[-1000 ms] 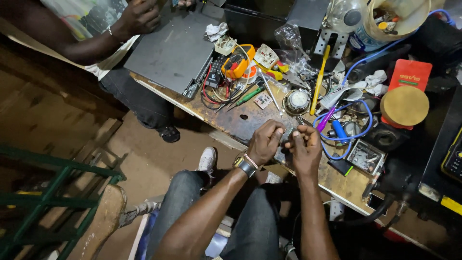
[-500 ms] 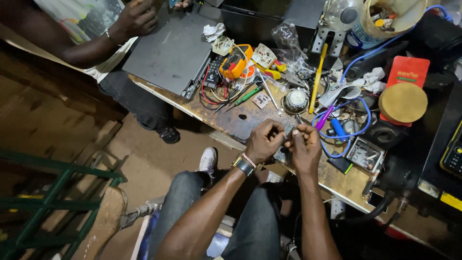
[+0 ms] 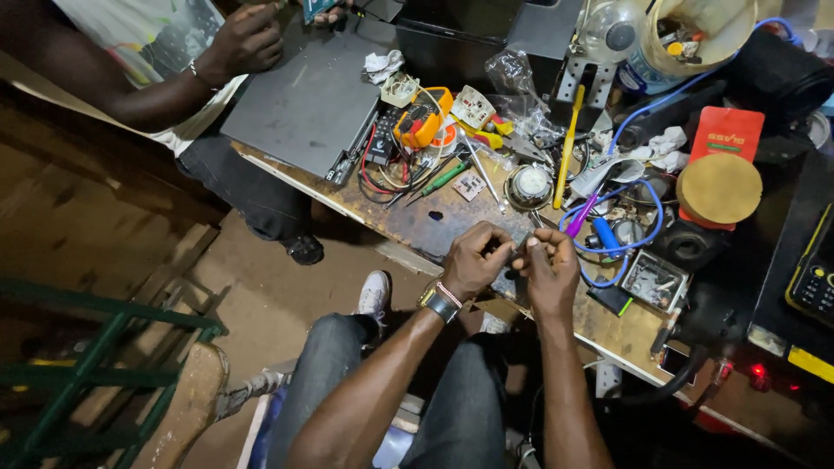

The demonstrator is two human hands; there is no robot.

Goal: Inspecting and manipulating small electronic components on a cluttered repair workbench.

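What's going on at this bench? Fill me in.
A person sits at a cluttered workbench, with left hand and right hand pinched together on a small part over its edge; what the part is cannot be told. A blue cable, a green screwdriver and an orange meter lie beyond. At the far left, another person's hand rests by a grey laptop.
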